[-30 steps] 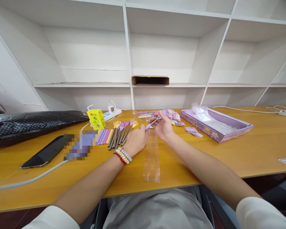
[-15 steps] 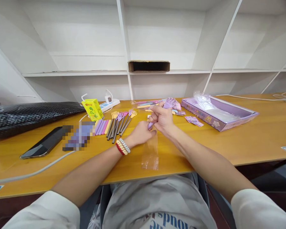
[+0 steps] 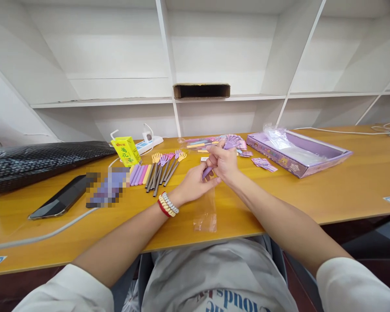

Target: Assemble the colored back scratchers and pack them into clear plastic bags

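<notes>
Purple claw stick (image 3: 233,141) held aslant

Right hand (image 3: 226,165) is clenched round the stick below its head; long axis runs 1 to 7 o'clock. Left hand (image 3: 194,183) meets the lower end (gripping or merely touching: cannot tell). At 6 o'clock, clear bag (image 3: 204,223) lies on surface (image 3: 312,195); loose claw sticks (image 3: 164,167), 10 o'clock from left hand.

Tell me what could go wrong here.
The purple hand-shaped stick could slip: the right hand grips it and the left hand is at its lower end. The clear bag lies near the edge of the table and could be brushed off. The yellow carton stands by the power strip; if knocked, it might spill there.
</notes>
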Demonstrator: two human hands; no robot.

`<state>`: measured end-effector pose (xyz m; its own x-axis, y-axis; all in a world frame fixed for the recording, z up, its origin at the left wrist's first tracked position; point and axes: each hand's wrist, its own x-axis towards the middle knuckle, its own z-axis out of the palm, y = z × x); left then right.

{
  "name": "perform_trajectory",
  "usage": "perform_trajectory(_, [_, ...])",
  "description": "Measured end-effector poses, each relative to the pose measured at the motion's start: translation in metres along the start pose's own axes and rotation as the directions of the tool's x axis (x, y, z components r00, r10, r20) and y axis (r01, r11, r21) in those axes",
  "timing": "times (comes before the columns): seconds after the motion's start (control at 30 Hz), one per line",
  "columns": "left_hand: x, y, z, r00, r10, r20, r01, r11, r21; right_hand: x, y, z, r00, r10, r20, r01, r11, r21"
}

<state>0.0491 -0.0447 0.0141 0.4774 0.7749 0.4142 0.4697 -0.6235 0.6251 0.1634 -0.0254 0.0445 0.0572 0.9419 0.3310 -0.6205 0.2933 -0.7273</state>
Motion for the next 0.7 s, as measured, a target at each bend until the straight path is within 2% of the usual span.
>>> perform_trajectory(0.1, [-0.001, 0.003, 0.002, 1.0, -0.005, -0.002, 0.005, 0.995, 0.099, 0.001, 0.0, 0.001, 1.0, 0.009, -0.018, -0.009, 1.0, 0.03])
perform_trajectory(0.37, [-0.002, 0.001, 0.009, 0.994, -0.05, -0.1, 0.081, 0.938, 0.336, -0.003, -0.001, 0.009, 0.998, 0.027, -0.051, -0.025, 0.999, 0.029])
perform_trajectory(0.53, [-0.001, 0.004, 0.011, 0.988, -0.091, -0.127, 0.135, 0.909, 0.394, -0.003, -0.005, 0.008, 0.999, 0.025, -0.047, -0.023, 0.999, 0.03])
perform_trajectory(0.7, [0.003, 0.009, 0.008, 0.991, -0.083, -0.101, 0.115, 0.921, 0.371, 0.0, -0.013, 0.007, 0.998, 0.008, -0.057, -0.007, 0.999, 0.031])
